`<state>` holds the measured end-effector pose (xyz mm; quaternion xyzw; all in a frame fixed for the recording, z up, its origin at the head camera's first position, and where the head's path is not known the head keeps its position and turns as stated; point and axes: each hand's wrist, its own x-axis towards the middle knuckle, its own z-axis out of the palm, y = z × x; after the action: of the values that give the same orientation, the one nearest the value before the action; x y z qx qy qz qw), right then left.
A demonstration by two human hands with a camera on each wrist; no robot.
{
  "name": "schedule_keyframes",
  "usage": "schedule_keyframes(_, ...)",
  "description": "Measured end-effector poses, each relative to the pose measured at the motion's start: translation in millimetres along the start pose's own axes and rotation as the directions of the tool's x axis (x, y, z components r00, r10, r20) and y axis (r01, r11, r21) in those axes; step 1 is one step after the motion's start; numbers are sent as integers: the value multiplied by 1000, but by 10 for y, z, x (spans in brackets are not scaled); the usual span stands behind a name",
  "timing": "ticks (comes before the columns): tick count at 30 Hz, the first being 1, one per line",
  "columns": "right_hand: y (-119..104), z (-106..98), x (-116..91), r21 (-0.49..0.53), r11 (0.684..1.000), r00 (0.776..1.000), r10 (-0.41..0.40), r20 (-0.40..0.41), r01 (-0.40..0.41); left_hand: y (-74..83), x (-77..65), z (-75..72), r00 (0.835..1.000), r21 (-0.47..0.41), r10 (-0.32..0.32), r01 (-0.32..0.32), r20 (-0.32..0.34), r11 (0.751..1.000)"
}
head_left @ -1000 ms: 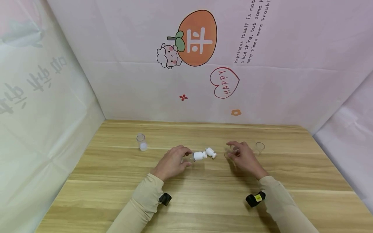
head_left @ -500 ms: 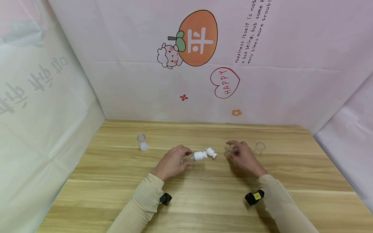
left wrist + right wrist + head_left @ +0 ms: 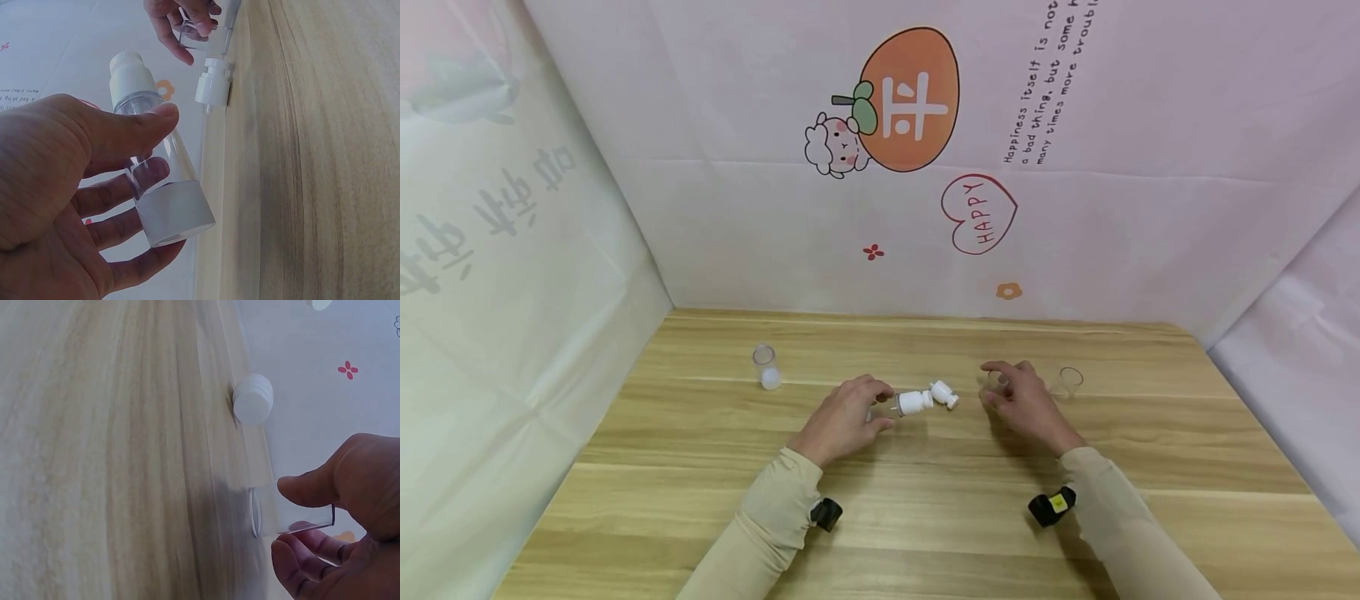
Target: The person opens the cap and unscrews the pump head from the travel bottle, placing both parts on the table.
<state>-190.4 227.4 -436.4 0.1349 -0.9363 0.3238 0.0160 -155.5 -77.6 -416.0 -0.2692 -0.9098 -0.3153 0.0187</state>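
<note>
My left hand [image 3: 842, 417] grips a clear pump bottle [image 3: 169, 156] with a white pump top and a white base, held tilted above the table. In the head view its white pump end [image 3: 913, 402] points right. A loose white pump head [image 3: 943, 394] lies on the table just beyond it, also visible as a white pump head [image 3: 253, 400] in the right wrist view. My right hand [image 3: 1021, 402] holds a clear cylindrical cap [image 3: 290, 511] between thumb and fingers, its rim close to the table. I cannot tell whether the rim touches the wood.
A clear container [image 3: 766, 367] with white at its bottom stands at the back left. Right of my right hand stands another clear cylinder [image 3: 1070, 382]. The wooden table [image 3: 940, 517] meets printed sheet walls [image 3: 760, 242] at its back and sides.
My right hand has shifted very slightly left with the clear cap. The left hand and its pump bottle look unmoved.
</note>
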Motion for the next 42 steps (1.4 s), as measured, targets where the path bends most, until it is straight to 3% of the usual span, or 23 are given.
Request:
schedule_keyframes(9,15,16,-5,-55,998,1000,14,6,-14,-7,-2,11,1000,1,6,-6,0,1000)
schedule_keyframes(22,-58,-66,-38,-11,999,999,43,-3,-43,-5,0,15,1000,1,7,-7,-5,1000)
schedule_keyframes(34,-135,-139,-79,-19,999,994,-46,-96,45,17,13,13,1000,6,2,-2,-9,1000)
schedule_keyframes(42,-307,-184,-123,-33,997,993,-72,-98,69,37,23,11,999,28,-7,8,-37,1000)
